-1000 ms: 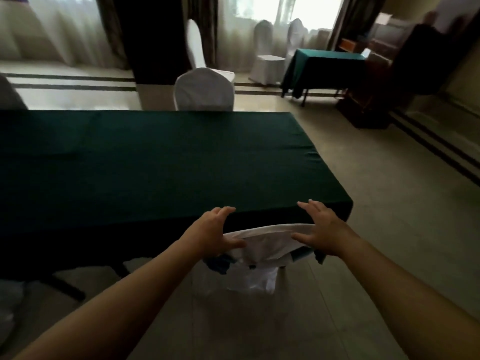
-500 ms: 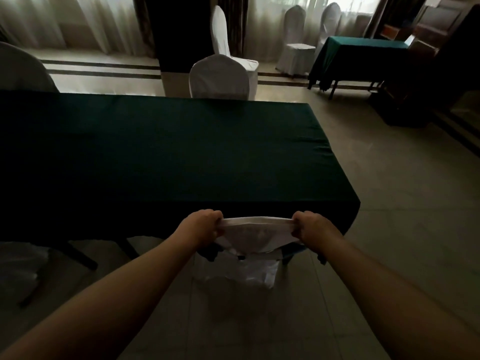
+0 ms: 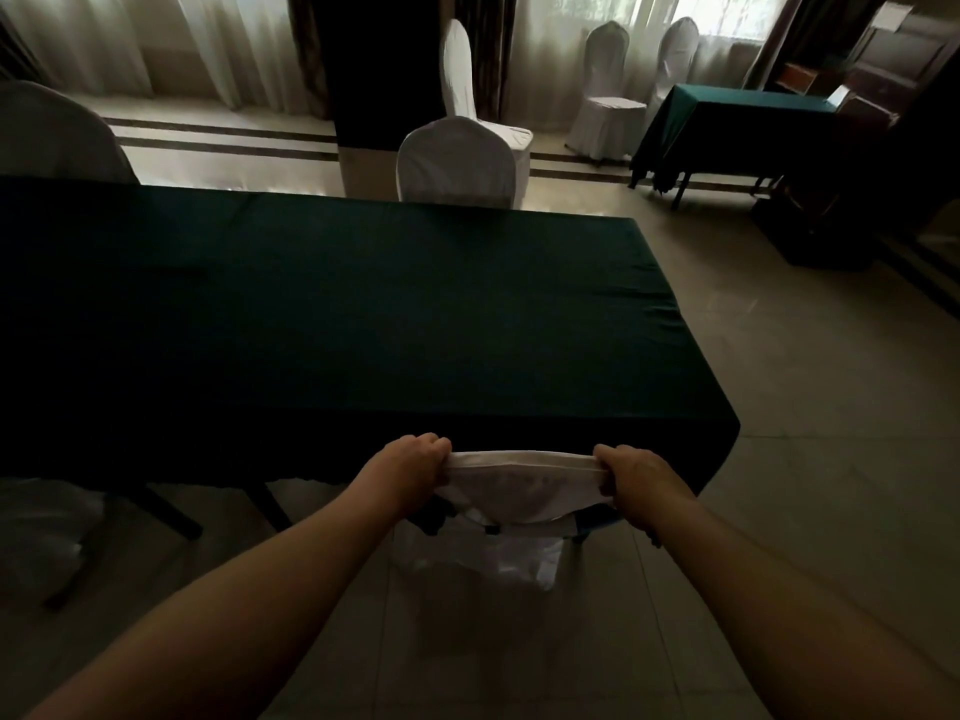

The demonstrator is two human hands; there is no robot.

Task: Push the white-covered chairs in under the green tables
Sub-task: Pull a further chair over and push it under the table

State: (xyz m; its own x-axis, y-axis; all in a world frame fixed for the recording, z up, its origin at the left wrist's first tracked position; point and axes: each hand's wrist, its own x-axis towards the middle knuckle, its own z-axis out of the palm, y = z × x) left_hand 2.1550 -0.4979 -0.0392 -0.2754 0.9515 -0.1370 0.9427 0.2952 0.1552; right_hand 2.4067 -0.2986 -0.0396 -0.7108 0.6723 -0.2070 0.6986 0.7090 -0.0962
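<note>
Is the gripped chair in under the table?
In: the chair backrest top meets the table edge, both hands gripping it.

Near chair (image 3: 519,491): seat hidden under the green table (image 3: 363,314), only the top of its back shows. Left hand (image 3: 413,472) and right hand (image 3: 641,483) fingertips hidden behind the cover. Far-left chair (image 3: 52,132) cut by the edge. Room's right corner too dark to tell.

Chair (image 3: 519,485) back sits right against the near edge of the green table (image 3: 363,314), tablecloth hanging just behind it. Left hand (image 3: 410,472) and right hand (image 3: 636,483) take both top corners. Table legs (image 3: 171,517) stand left of chair. Open floor (image 3: 810,459) to the right.
</note>
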